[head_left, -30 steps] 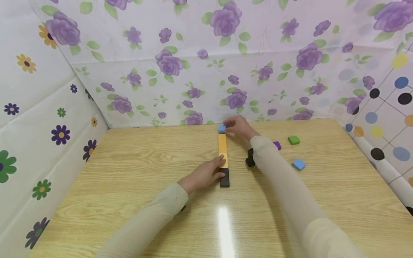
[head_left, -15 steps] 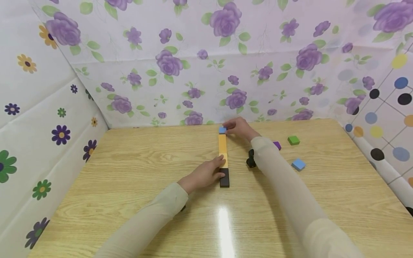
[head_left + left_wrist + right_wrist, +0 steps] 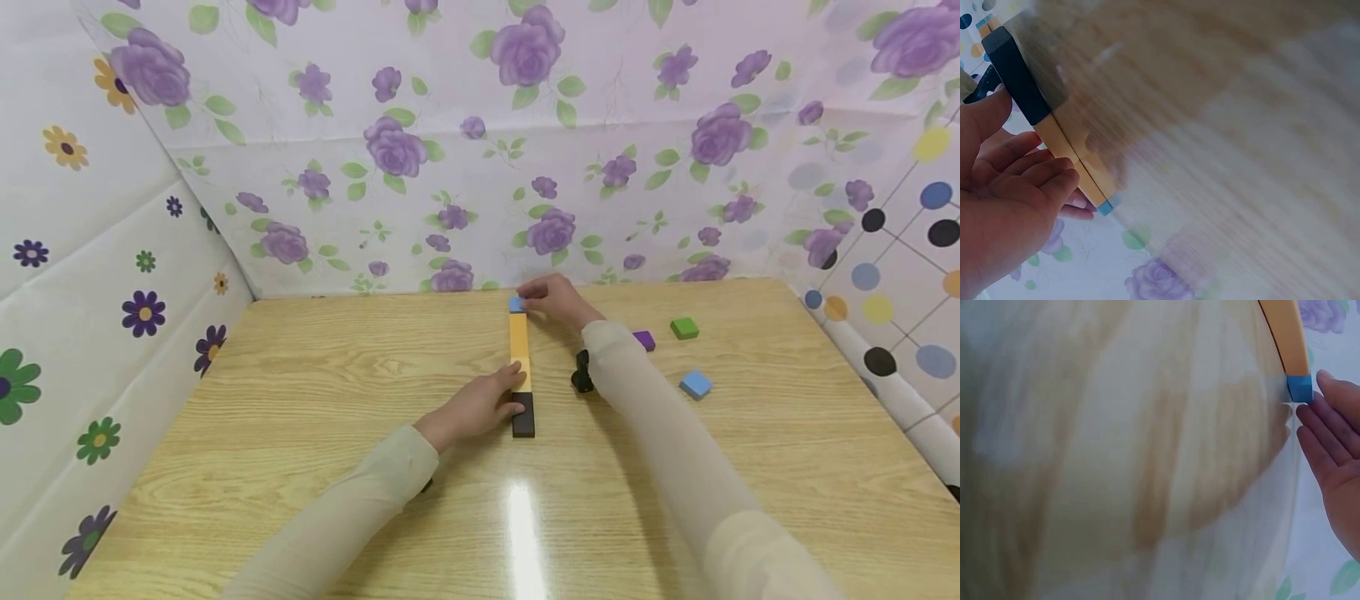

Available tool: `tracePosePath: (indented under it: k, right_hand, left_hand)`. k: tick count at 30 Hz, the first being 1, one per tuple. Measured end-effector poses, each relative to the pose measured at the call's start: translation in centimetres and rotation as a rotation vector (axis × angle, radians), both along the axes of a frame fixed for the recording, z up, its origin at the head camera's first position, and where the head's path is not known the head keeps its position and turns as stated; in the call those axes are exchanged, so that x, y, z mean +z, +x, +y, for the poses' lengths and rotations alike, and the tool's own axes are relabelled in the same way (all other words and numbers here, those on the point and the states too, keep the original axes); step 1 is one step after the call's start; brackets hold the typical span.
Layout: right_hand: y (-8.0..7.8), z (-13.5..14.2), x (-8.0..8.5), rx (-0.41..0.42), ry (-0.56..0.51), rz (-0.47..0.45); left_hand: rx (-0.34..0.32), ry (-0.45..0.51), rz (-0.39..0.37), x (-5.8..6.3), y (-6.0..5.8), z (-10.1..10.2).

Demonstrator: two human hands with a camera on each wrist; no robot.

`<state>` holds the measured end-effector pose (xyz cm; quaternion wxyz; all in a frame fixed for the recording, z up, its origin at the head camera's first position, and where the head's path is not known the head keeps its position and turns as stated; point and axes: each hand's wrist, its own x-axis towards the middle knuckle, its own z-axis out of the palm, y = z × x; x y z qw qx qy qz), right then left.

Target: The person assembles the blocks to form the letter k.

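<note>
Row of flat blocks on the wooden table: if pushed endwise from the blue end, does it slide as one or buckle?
The row of flat blocks likely slides; flat faces won't roll. Loose joints may buckle sideways, though the left hand braces one side.

You are seated at a makeshift recording booth rather than a lived-in room: a wood-grain counter (image 3: 300,433) is boxed in on three sides by taped-up patterned sheets (image 3: 465,167), purple roses behind, flowers left, coloured dots right.
</note>
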<state>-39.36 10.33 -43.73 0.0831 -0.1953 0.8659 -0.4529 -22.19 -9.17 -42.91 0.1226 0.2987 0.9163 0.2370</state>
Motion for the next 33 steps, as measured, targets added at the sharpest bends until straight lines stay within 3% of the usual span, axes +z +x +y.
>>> tracePosePath:
  k: [6, 33]
  right_hand:
    - [-0.17, -0.23, -0.46, -0.007, -0.005, 0.042]
    - [-0.44, -0.62, -0.63, -0.028, 0.026, 0.045]
  left_hand:
    - [-0.003, 0.001, 0.0, 0.09, 0.05, 0.02]
    - [0.003, -0.002, 0.011, -0.1, -0.05, 0.0]
